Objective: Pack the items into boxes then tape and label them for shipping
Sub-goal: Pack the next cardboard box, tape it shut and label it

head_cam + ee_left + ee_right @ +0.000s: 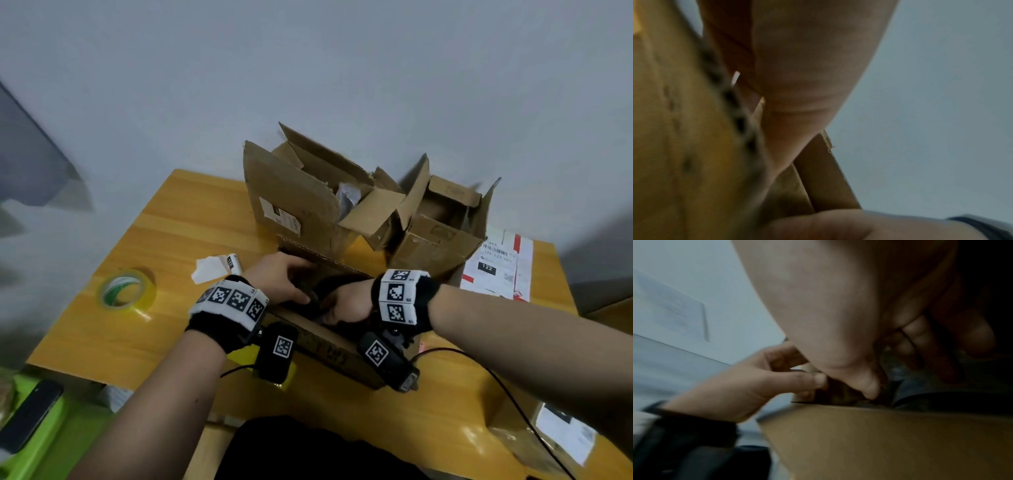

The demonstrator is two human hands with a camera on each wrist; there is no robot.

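Three brown corrugated cardboard boxes are counted on the yellow wooden table [102, 342]. Inside the nearest open box [329, 346], a dark soft item [329, 286] is gripped by the curled left hand [281, 277] and right hand [349, 301]. One glossy yellow-green tape roll [125, 289] lies left of that box.

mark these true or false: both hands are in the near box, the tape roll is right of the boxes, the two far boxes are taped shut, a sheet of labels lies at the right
1. Both the left hand and right hand reach into the near box. True.
2. The tape roll lies right of the boxes. False: it lies to their left, on the table.
3. The far boxes are taped shut. False: their flaps stand open.
4. A label sheet lies at the right. True.
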